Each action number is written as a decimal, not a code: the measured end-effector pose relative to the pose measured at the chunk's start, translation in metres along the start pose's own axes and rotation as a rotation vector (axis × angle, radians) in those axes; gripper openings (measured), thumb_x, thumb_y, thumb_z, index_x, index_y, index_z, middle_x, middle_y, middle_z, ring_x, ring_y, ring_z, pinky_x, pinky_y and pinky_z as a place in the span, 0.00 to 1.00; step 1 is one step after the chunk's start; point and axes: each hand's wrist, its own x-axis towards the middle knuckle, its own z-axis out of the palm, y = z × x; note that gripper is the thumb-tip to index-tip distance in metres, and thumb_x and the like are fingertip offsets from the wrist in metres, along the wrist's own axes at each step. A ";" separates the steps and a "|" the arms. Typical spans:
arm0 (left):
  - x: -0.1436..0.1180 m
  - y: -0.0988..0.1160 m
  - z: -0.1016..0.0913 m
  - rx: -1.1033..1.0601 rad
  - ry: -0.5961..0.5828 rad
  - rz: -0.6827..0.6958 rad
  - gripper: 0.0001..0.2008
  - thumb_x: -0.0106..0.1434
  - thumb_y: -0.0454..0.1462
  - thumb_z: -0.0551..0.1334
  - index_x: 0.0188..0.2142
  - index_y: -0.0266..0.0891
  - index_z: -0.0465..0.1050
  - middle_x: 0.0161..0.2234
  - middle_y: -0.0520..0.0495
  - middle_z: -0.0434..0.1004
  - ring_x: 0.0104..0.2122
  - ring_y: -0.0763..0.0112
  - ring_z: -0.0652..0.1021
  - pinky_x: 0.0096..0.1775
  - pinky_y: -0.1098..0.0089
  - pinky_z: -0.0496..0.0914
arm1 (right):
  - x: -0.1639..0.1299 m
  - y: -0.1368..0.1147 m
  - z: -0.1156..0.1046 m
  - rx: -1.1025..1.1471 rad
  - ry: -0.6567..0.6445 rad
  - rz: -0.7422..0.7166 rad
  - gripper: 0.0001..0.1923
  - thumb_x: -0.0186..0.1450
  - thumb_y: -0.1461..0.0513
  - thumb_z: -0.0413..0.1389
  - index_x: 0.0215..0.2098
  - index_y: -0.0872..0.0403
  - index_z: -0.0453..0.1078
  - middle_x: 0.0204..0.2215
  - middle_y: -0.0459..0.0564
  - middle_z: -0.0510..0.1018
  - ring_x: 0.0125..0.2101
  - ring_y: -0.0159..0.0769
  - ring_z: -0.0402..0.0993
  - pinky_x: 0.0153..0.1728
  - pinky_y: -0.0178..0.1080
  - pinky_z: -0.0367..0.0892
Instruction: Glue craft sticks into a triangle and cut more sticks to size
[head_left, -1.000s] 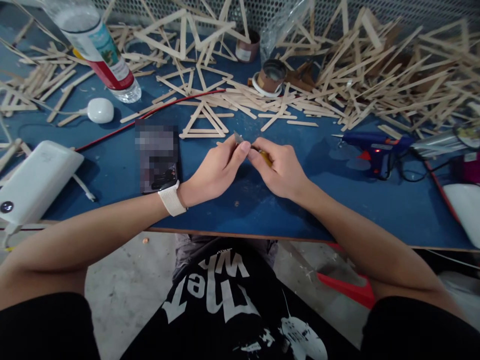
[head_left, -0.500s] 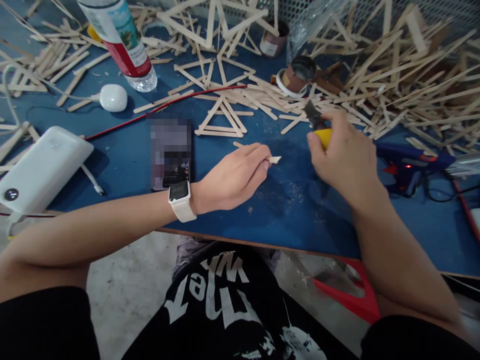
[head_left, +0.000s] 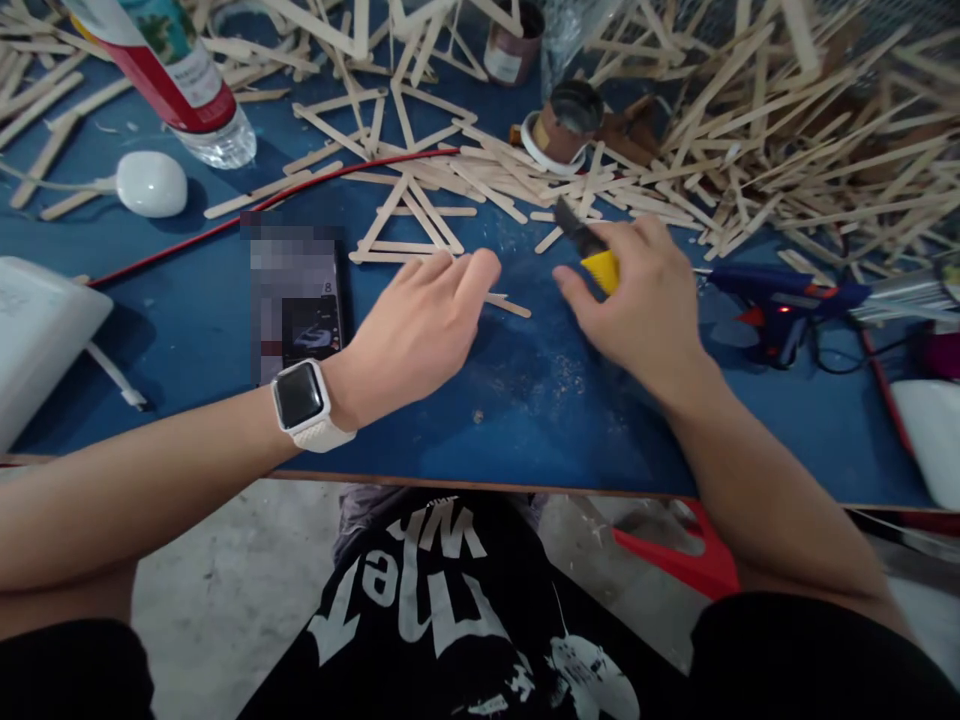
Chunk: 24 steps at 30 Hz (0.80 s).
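My left hand [head_left: 424, 325], wearing a watch [head_left: 299, 396], is closed with its fingertips turned under and hidden. A wooden craft stick [head_left: 513, 305] shows past its knuckles, with a small pointed sliver of wood against it. Whether the fingers grip the stick, I cannot tell. My right hand [head_left: 643, 295] is wrapped round a utility knife [head_left: 600, 268] with a yellow handle. Its dark blade points up and to the left, apart from the stick. Just beyond my left hand, craft sticks form a flat triangle [head_left: 409, 222] on the blue table [head_left: 480, 440].
A phone [head_left: 339, 300] lies left of my left hand. Behind are a water bottle [head_left: 202, 95], a white charger [head_left: 152, 184] and a brown pot [head_left: 571, 120]. A blue glue gun [head_left: 780, 300] and a heap of sticks [head_left: 757, 150] are at right. A power bank [head_left: 49, 335] sits left.
My left hand has curled up more; the cut stick end that stuck out of its fingers is replaced by a rounded end. The knife stays in my right hand. The whole view has shifted.
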 end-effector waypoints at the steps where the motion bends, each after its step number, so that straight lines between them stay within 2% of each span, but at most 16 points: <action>1: 0.001 -0.002 0.000 0.007 0.013 -0.007 0.18 0.80 0.25 0.50 0.58 0.38 0.74 0.47 0.34 0.85 0.48 0.44 0.83 0.52 0.47 0.78 | -0.002 -0.007 0.000 0.064 -0.003 -0.037 0.23 0.82 0.46 0.65 0.67 0.47 0.80 0.59 0.60 0.85 0.57 0.60 0.85 0.60 0.59 0.82; 5: 0.000 0.000 0.006 -0.023 0.035 -0.013 0.18 0.78 0.24 0.52 0.58 0.41 0.72 0.47 0.39 0.86 0.48 0.49 0.82 0.53 0.51 0.75 | -0.008 -0.026 -0.007 0.317 -0.012 -0.137 0.15 0.82 0.46 0.65 0.57 0.44 0.84 0.44 0.54 0.86 0.46 0.54 0.86 0.53 0.56 0.82; 10: 0.001 0.006 0.013 -0.150 0.038 0.021 0.15 0.80 0.25 0.51 0.51 0.44 0.70 0.44 0.44 0.84 0.45 0.55 0.79 0.50 0.56 0.72 | -0.009 -0.032 -0.013 0.443 -0.085 -0.224 0.21 0.78 0.38 0.69 0.43 0.44 0.84 0.41 0.52 0.85 0.39 0.49 0.84 0.42 0.52 0.79; 14: 0.004 0.006 0.007 -0.214 0.047 0.045 0.15 0.78 0.25 0.52 0.51 0.45 0.70 0.45 0.45 0.84 0.45 0.56 0.82 0.50 0.55 0.73 | -0.008 -0.033 -0.015 0.492 -0.102 -0.237 0.25 0.80 0.38 0.68 0.36 0.45 0.78 0.37 0.48 0.84 0.34 0.44 0.82 0.38 0.49 0.76; 16: 0.004 0.008 0.002 -0.201 0.049 0.039 0.14 0.80 0.26 0.53 0.54 0.45 0.71 0.49 0.43 0.86 0.50 0.54 0.84 0.54 0.53 0.76 | -0.006 -0.031 -0.020 0.477 -0.086 -0.242 0.26 0.80 0.37 0.67 0.34 0.44 0.75 0.36 0.48 0.83 0.34 0.45 0.81 0.37 0.50 0.74; 18: 0.002 0.011 -0.002 -0.169 0.061 0.009 0.13 0.81 0.28 0.57 0.59 0.44 0.71 0.59 0.38 0.87 0.59 0.48 0.85 0.59 0.48 0.77 | -0.003 -0.024 -0.025 0.412 -0.037 -0.223 0.27 0.80 0.36 0.66 0.34 0.44 0.73 0.35 0.49 0.82 0.34 0.47 0.80 0.37 0.51 0.73; 21: -0.002 0.015 -0.001 -0.099 0.060 -0.017 0.16 0.81 0.27 0.59 0.63 0.41 0.72 0.73 0.29 0.79 0.71 0.37 0.80 0.66 0.39 0.77 | 0.005 -0.004 -0.029 0.274 0.052 -0.143 0.26 0.79 0.40 0.67 0.32 0.43 0.68 0.34 0.52 0.82 0.33 0.48 0.77 0.37 0.53 0.70; 24: -0.006 0.013 0.006 -0.038 0.010 0.027 0.20 0.82 0.26 0.57 0.69 0.35 0.72 0.77 0.24 0.75 0.78 0.33 0.75 0.72 0.35 0.75 | 0.013 0.019 -0.024 0.176 0.013 -0.058 0.21 0.80 0.44 0.64 0.33 0.42 0.69 0.32 0.53 0.82 0.33 0.49 0.77 0.38 0.53 0.71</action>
